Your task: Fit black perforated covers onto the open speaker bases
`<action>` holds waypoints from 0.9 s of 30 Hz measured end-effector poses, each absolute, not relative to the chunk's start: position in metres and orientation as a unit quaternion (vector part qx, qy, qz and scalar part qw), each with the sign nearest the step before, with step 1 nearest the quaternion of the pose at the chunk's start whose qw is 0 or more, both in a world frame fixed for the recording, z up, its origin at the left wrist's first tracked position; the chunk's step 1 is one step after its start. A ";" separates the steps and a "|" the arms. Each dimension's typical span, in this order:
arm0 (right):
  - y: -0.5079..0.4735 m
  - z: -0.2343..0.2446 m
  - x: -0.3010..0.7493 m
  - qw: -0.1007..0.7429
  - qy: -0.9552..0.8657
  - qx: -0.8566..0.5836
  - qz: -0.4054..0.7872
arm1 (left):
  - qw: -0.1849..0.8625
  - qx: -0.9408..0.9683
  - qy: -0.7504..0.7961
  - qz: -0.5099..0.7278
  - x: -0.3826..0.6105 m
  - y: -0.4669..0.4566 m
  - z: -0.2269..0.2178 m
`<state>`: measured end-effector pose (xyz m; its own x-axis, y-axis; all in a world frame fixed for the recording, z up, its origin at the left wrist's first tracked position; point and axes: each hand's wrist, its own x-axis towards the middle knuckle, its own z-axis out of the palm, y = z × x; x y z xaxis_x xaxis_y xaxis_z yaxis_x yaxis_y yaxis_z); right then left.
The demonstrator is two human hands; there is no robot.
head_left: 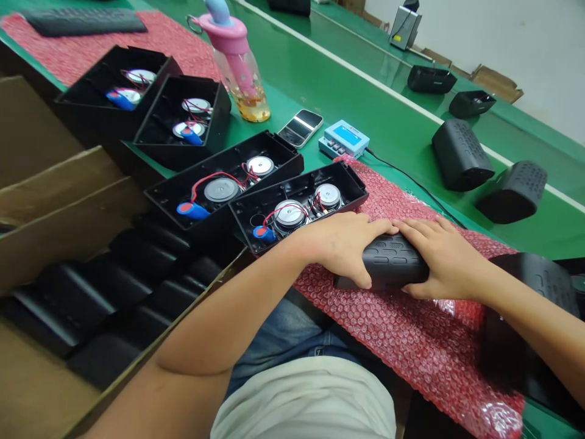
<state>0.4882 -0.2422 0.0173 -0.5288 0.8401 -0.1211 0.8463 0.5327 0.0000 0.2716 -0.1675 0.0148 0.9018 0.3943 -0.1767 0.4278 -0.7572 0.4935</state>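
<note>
Gripping a black speaker shell [393, 262] on red bubble wrap [402, 347], we closed our left hand [346, 245] and right hand [441, 259] around it.

no legible text; blue meter [343, 139] screen unreadable.

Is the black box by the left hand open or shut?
Open. The black box beside the left hand has no cover; its round speakers and blue battery show.

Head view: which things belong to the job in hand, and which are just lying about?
In hand: black speaker casing, under left hand and right hand; red bubble wrap; open speaker shells.
Lying about: pink bottle, phone, blue meter, keyboard.
</note>
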 end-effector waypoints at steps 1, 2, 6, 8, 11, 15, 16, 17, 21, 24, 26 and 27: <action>-0.239 0.018 0.487 0.046 0.874 0.482 -0.038 | 0.280 0.934 0.218 -0.031 0.272 -0.164 0.015; -0.237 0.018 0.487 0.038 0.874 0.482 -0.046 | 0.289 0.932 0.218 -0.033 0.272 -0.162 0.015; -0.230 0.018 0.487 0.026 0.878 0.472 -0.070 | 0.317 0.921 0.225 -0.040 0.272 -0.156 0.016; -0.228 0.019 0.487 0.029 0.882 0.466 -0.070 | 0.325 0.916 0.231 -0.044 0.272 -0.155 0.017; -0.228 0.022 0.484 0.032 0.879 0.473 -0.051 | 0.324 0.917 0.231 -0.040 0.272 -0.154 0.016; -0.229 0.026 0.474 0.066 0.871 0.485 -0.041 | 0.314 0.923 0.222 -0.021 0.271 -0.155 0.015; -0.228 0.026 0.471 0.070 0.868 0.489 -0.047 | 0.314 0.923 0.222 -0.020 0.271 -0.155 0.015; -0.228 0.026 0.469 0.068 0.865 0.493 -0.055 | 0.315 0.923 0.221 -0.020 0.271 -0.155 0.015; -0.228 0.023 0.465 0.036 0.863 0.499 -0.067 | 0.315 0.924 0.217 -0.013 0.269 -0.156 0.015; -0.229 0.021 0.467 0.028 0.870 0.489 -0.055 | 0.320 0.923 0.215 -0.010 0.269 -0.157 0.015; -0.228 0.022 0.468 0.034 0.869 0.491 -0.060 | 0.327 0.920 0.216 -0.015 0.269 -0.156 0.015; -0.226 0.022 0.468 0.040 0.865 0.495 -0.068 | 0.331 0.918 0.217 -0.018 0.269 -0.155 0.015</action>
<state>0.4684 -0.2262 0.0221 -0.5069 0.8510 -0.1373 0.8620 0.5007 -0.0786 0.2687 -0.1545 0.0155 0.9056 0.3858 -0.1762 0.4094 -0.6870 0.6004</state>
